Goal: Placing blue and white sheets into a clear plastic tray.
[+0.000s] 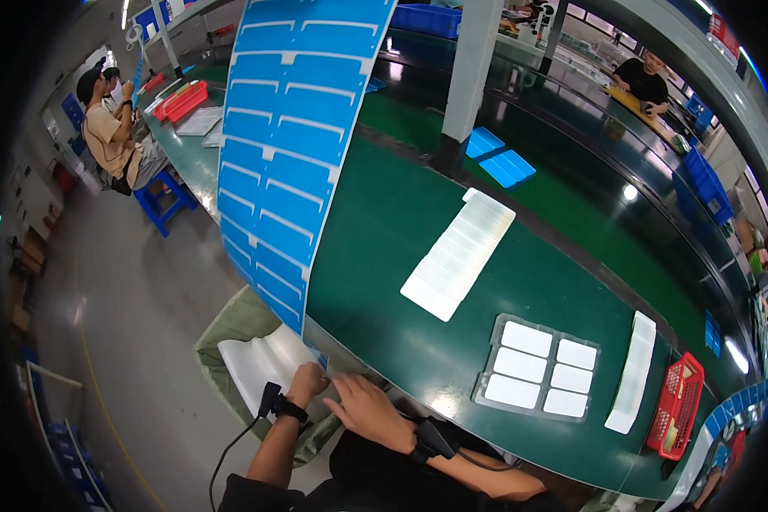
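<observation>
Gripping hand, left: the left hand sat at the near edge of the desk, fingers curled shut, pinching the bottom end of the blue label sheet; a black band with a cable was strapped to its wrist.
Right hand: the right hand lay just beside the left, fingers stretched flat toward the same bottom corner of the sheet, its grip loose and open, closed on nothing that could be made out; it wore a black wrist unit too.
Blue label sheet: a long strip with rows of blue rectangles, rising from the hands and curving up and away over the desk to the top of the view.
White liner: a pale curled sheet hung off the desk edge just left of the left hand, above a green cloth.
Tray: a clear tray holding white rectangular pieces lay to the right of the hands.
White stack: a long fanned row of white pieces lay beyond the tray, mid-desk.
White strip: a narrow white strip lay right of the tray, beside a red basket.
Blue pads: two blue pieces rested farther back by a white post.
Others: a seated person worked at far left; another person at far right.
</observation>
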`<state>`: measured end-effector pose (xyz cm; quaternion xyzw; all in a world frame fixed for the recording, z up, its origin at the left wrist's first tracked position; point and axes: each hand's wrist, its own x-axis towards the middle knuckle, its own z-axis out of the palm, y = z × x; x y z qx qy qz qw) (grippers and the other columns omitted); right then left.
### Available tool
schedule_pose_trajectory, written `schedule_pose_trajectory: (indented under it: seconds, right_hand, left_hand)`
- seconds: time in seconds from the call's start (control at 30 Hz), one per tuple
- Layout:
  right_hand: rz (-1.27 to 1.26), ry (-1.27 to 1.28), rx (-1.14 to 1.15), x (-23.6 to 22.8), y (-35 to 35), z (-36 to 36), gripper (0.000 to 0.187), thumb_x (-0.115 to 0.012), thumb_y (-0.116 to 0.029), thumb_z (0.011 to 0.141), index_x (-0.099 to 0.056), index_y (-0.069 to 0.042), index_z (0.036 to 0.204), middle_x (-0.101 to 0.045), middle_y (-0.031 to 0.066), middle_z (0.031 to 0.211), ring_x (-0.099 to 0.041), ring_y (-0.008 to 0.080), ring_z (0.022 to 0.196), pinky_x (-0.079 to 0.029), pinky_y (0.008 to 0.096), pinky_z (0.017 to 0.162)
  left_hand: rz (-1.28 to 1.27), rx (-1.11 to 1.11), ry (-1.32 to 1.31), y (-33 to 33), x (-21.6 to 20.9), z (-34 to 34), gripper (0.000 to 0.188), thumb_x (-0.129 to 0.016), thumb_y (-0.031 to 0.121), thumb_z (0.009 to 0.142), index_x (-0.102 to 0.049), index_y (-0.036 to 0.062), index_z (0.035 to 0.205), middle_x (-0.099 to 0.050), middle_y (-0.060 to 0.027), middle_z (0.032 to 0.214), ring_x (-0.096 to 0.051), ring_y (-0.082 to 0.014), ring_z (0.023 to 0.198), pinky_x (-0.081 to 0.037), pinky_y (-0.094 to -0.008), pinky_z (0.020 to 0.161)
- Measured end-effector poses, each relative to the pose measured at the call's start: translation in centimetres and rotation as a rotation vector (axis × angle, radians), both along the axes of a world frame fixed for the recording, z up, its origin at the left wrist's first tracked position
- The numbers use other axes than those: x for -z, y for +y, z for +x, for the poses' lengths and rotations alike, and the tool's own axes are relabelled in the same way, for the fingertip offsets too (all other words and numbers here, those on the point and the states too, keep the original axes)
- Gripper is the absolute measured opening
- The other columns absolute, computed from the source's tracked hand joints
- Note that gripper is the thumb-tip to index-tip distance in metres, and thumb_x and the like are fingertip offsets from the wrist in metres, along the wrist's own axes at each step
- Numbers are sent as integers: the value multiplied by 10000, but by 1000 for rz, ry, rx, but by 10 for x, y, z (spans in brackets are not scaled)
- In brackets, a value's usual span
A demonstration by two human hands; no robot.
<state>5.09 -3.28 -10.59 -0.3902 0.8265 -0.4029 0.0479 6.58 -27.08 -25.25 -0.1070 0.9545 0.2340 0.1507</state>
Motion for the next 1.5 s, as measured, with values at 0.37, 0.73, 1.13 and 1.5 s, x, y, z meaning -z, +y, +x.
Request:
schedule_pose_trajectory:
  seconds: [0.37,0.73,1.13,1.5]
  right_hand:
    - [-191,-318,38,2,-43,-19,303,-587,-262,1071,-624,37,1036,-682,257,892,-686,455,852,-549,527,769]
    - [-477,-78,21,-22,-24,-19,107,-659,-60,1012,-643,9,1091,-697,202,877,-689,398,804,-538,466,721]
    - [-33,-212,-38,20,-16,-22,170,-614,-116,1025,-657,49,1033,-696,237,842,-699,428,804,-561,483,764]
    - [-141,-115,-251,-84,17,4,462,-597,-450,1070,-694,1,1082,-717,174,906,-720,360,862,-570,434,774]
  left_hand:
    - [473,-76,180,20,-164,30,297,-850,204,772,-744,-5,955,-760,-213,906,-734,-414,829,-573,-483,764]
    - [97,200,758,36,-236,20,395,-920,40,710,-762,38,1072,-756,-136,1210,-717,-316,1129,-574,-399,960]
    - [754,-1186,1240,-160,-247,61,246,-607,250,1076,-706,39,1154,-717,-57,1095,-661,-149,929,-545,-317,749]
    - [537,-1104,2030,-39,-352,57,397,-618,382,1056,-663,-7,1123,-711,-168,1059,-709,-304,987,-570,-432,873]
